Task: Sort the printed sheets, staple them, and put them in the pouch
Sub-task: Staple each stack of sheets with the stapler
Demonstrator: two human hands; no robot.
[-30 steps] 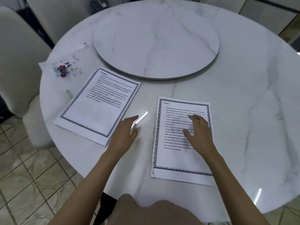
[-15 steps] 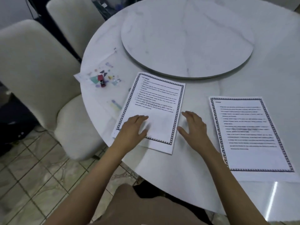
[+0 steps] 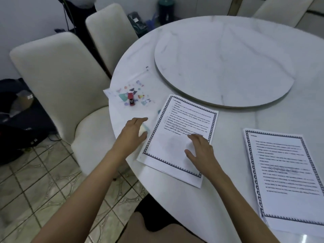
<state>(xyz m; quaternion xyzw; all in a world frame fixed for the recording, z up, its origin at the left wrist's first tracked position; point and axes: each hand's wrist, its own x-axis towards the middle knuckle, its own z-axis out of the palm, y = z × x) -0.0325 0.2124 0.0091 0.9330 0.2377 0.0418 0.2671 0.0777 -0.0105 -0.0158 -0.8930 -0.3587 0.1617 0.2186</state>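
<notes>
Two stacks of printed sheets lie flat on the marble tabletop (image 3: 228, 186), both on the viewer's side of the round turntable (image 3: 224, 62). The left stack (image 3: 180, 123) almost touches the turntable's rim, and the right stack (image 3: 287, 172) is set well apart to its right. Sorting therefore appears finished or nearly so. No staple can be made out, and stapling and pouching seem to remain. The small red stapler (image 3: 130, 99) rests on the clear patterned pouch (image 3: 140, 85), left of the turntable and near the tabletop's edge. The left stack's long axis runs obliquely, its heading end toward the turntable and its foot toward the tabletop's edge. The right stack's long axis is steeper, heading likewise toward the turntable. The right hand (image 3: 201, 151) lies flat on the left stack's lower right part, its grip apart with fingers spread. The left hand (image 3: 131, 135) rests just beside that stack's left edge, on the side away from the turntable, its grip also apart and holding nothing.
</notes>
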